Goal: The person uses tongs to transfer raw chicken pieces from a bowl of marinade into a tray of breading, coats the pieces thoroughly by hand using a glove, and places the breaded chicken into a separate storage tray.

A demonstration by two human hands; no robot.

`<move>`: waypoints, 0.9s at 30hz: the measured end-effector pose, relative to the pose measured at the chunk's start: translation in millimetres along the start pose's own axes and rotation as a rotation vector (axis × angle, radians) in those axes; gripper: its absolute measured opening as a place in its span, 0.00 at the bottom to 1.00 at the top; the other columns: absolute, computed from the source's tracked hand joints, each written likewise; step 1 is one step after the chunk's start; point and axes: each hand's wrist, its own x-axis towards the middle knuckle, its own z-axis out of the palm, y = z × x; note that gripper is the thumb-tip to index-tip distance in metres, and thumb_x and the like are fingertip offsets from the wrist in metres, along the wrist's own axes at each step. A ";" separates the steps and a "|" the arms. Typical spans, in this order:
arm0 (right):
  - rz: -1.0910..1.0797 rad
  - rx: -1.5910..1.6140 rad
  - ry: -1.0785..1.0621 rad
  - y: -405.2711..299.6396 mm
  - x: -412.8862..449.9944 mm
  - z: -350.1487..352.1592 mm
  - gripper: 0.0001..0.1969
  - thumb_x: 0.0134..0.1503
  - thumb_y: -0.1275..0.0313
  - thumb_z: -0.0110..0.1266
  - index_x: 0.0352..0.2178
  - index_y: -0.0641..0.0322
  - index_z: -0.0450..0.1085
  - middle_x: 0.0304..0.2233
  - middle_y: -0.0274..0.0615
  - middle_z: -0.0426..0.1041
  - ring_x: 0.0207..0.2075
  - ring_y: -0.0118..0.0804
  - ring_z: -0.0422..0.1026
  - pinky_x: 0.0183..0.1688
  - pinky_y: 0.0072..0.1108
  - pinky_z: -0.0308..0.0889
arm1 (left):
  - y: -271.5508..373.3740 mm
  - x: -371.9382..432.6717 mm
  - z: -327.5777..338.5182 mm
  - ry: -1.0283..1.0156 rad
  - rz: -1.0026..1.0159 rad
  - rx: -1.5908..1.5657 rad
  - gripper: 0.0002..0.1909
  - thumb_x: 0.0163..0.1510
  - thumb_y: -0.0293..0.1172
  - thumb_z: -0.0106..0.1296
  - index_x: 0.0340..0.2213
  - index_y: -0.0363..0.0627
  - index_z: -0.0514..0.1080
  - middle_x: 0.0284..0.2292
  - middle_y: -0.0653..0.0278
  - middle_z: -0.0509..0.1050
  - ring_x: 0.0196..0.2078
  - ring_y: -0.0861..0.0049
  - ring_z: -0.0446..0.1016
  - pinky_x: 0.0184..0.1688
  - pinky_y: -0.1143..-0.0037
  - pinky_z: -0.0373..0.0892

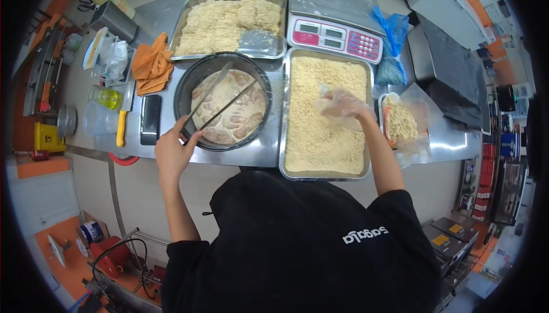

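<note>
My left hand (173, 149) grips metal tongs (227, 106) at the near left rim of a round black tub (265, 75). The tongs' two arms are spread and reach over raw meat pieces (251, 102) in a pale, milky liquid. Nothing shows between the tips. My right hand (341, 103), in a clear plastic glove, is at the crumbs in a steel tray (283, 141) to the right. The tray is filled with coarse, pale yellow breading crumbs (324, 150). Its fingers are blurred, and whether they hold anything is not visible.
Behind the tub stands a second steel tray (285, 25) of breaded pieces. A digital scale (336, 36) is beside it. A crumb-filled container (401, 122) and blue bag (391, 66) lie right. An orange cloth (152, 66), phone (150, 120) and yellow-handled knife (122, 128) lie left.
</note>
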 end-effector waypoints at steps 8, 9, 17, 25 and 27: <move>-0.017 0.097 0.066 -60.6 -52.6 -81.2 0.26 0.49 0.56 0.63 0.45 0.62 0.73 0.41 0.49 0.75 0.43 0.41 0.75 0.48 0.26 0.67 | -1.0 -3.5 1.5 -0.016 -0.045 0.040 0.30 0.46 0.52 0.62 0.47 0.49 0.74 0.19 0.61 0.75 0.23 0.62 0.76 0.26 0.67 0.67; -0.047 0.025 0.144 -71.7 -61.4 -85.7 0.26 0.50 0.55 0.63 0.44 0.62 0.73 0.40 0.49 0.75 0.43 0.41 0.75 0.49 0.26 0.67 | -4.2 -5.7 2.9 -0.003 -0.051 0.050 0.30 0.47 0.53 0.62 0.47 0.49 0.74 0.19 0.61 0.75 0.23 0.62 0.76 0.26 0.67 0.67; -0.133 -0.045 0.148 -51.4 -95.3 -43.1 0.24 0.51 0.57 0.63 0.47 0.56 0.72 0.45 0.44 0.76 0.47 0.40 0.74 0.55 0.27 0.65 | 1.1 -5.7 2.8 0.002 -0.072 0.043 0.28 0.47 0.51 0.62 0.47 0.51 0.74 0.18 0.61 0.74 0.22 0.63 0.75 0.26 0.69 0.67; -0.226 0.094 0.062 23.0 14.9 3.4 0.29 0.50 0.59 0.64 0.53 0.53 0.68 0.48 0.49 0.73 0.50 0.44 0.72 0.57 0.29 0.64 | 2.3 6.3 -1.8 -0.030 -0.010 0.075 0.29 0.46 0.50 0.63 0.47 0.49 0.74 0.18 0.61 0.74 0.22 0.62 0.75 0.26 0.69 0.68; -0.232 0.475 -0.040 4.8 15.2 -15.9 0.28 0.49 0.60 0.64 0.52 0.53 0.69 0.48 0.51 0.73 0.50 0.45 0.72 0.56 0.30 0.65 | -4.4 4.5 -6.3 -0.037 -0.009 0.059 0.29 0.45 0.49 0.64 0.47 0.49 0.74 0.18 0.60 0.74 0.22 0.61 0.75 0.26 0.69 0.67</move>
